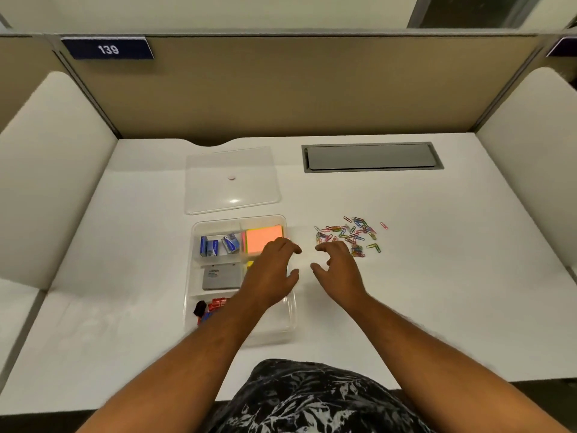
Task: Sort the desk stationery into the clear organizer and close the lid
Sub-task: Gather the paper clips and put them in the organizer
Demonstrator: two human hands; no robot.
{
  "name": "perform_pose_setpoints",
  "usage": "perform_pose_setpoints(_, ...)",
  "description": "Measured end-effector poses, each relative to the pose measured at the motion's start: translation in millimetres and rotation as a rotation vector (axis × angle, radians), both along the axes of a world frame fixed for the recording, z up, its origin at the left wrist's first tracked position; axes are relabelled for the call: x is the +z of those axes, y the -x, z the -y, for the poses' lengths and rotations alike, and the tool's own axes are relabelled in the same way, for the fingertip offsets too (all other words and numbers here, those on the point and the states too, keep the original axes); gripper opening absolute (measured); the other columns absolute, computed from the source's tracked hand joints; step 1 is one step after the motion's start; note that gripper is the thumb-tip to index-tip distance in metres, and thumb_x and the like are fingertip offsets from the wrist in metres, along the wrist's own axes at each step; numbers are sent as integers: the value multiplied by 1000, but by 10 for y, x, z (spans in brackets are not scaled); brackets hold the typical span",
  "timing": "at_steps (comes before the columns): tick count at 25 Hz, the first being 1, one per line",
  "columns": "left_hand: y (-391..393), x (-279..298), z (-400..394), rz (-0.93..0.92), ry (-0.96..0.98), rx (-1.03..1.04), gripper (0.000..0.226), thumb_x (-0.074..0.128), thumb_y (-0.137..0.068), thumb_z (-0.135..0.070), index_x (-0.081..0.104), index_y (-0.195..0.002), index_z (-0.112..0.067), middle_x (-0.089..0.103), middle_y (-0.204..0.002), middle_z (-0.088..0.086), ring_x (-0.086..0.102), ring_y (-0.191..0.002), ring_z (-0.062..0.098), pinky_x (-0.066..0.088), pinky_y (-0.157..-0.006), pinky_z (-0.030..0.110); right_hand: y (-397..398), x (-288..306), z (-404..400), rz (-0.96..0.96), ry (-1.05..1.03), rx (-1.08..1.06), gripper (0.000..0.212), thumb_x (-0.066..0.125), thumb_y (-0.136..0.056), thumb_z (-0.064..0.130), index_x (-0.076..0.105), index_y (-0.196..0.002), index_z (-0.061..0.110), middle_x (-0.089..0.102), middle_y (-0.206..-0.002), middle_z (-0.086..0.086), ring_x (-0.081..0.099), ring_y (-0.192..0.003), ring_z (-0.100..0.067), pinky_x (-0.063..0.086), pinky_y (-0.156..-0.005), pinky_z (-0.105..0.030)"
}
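lid (232, 179) behind organizer (199, 307) — paperclips (351, 234) right

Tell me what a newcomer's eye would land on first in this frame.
The scatter of coloured paper clips loose on the white desk, right of the clear organizer. Next, the orange sticky notes in its far right compartment, and the lid lying off behind it.

Both forearms are bare all the way down, no sleeves in sight, and no watch, rings or bands on the left hand (271, 270) or the right hand (338, 267). Down at the bottom there's a dark garment (312, 401), black with a whitish-grey leafy floral print.
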State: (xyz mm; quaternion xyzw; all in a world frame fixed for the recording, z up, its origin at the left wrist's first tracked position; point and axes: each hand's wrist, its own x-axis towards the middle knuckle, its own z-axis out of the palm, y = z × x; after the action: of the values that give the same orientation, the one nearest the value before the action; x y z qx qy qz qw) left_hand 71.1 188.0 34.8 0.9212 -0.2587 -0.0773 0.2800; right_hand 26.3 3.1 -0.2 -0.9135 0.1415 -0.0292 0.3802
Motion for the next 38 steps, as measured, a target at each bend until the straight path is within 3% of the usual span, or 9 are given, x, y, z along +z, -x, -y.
perform_pose_setpoints(6, -316, -216, 956, -93, -93, -85, 66, 74, -82, -25, 47, -142, -23, 38, -153, -1, 45, -134, 22, 47, -104, 35, -98, -135, 877, -116, 52, -162, 62, 86, -77, 24, 59, -132, 16, 60, -131, -6, 60, -119, -25, 52, -100, -36)
perform_pose_setpoints(11, -580, -613, 1367, -280, -266, -40, 99, 81, -80, -22, 22, -159, -30, 8, -169, 3, 22, -153, 27, 35, -117, 41, -201, -277, 1471, -373, 168, -127, 103, 86, -76, 41, 29, -157, 15, 35, -154, -9, 39, -140, -33, 45, -109, -46)
perform_pose_setpoints(16, -583, -793, 1616, -271, -256, 76, 105, 86, -74, -24, 25, -158, -31, 28, -160, 4, 28, -144, 29, 43, -110, 44, -486, -431, 1671, -386, 300, -31, 124, 83, -67, 66, 20, -159, 13, 33, -151, -7, 40, -134, -32, 52, -101, -46)
perform_pose_setpoints(19, -673, -805, 1723, -220, -234, 131, 85, 79, -79, -17, 39, -153, -29, 44, -143, 3, 45, -126, 27, 51, -97, 40, -691, -477, 1678, -376, 363, 74, 108, 82, -67, 67, 36, -150, 17, 42, -139, -5, 42, -128, -29, 55, -94, -46)
perform_pose_setpoints(22, -764, -785, 1838, -196, -179, 143, 49, 72, -82, -12, 66, -129, -23, 57, -116, 3, 57, -104, 26, 51, -80, 34, -771, -558, 1683, -290, 318, 115, 62, 82, -80, 46, 58, -131, 21, 50, -121, -3, 49, -118, -28, 57, -84, -44)
perform_pose_setpoints(26, -790, -761, 1950, -224, -135, 201, 23, 67, -89, -16, 77, -109, -22, 65, -102, 0, 63, -94, 21, 47, -78, 29, -752, -630, 1700, -190, 317, 126, 12, 65, -93, 19, 71, -102, 12, 58, -104, -5, 61, -91, -28, 55, -70, -42)
perform_pose_setpoints(30, -795, -753, 1975, -315, -49, 299, 30, 67, -82, -6, 80, -104, -20, 74, -103, -1, 66, -94, 17, 45, -80, 21, -758, -594, 1763, -178, 277, 112, 5, 67, -88, 14, 71, -89, 11, 62, -91, -7, 61, -79, -28, 51, -67, -38)
perform_pose_setpoints(33, -754, -729, 1920, -386, 49, 383, 24, 73, -79, -6, 81, -96, -20, 76, -89, -6, 65, -75, 4, 41, -67, 3, -743, -551, 1814, -204, 188, 67, 6, 73, -81, 17, 76, -86, 14, 70, -85, -3, 64, -80, -24, 51, -71, -34)
perform_pose_setpoints(38, -650, -581, 1747, -423, 218, 421, 19, 79, -78, -11, 82, -93, -21, 76, -84, -7, 66, -71, 2, 50, -69, 9, -658, -413, 1793, -186, -150, -111, 9, 85, -73, 17, 81, -82, 18, 76, -75, 8, 71, -73, -12, 59, -87, -35)
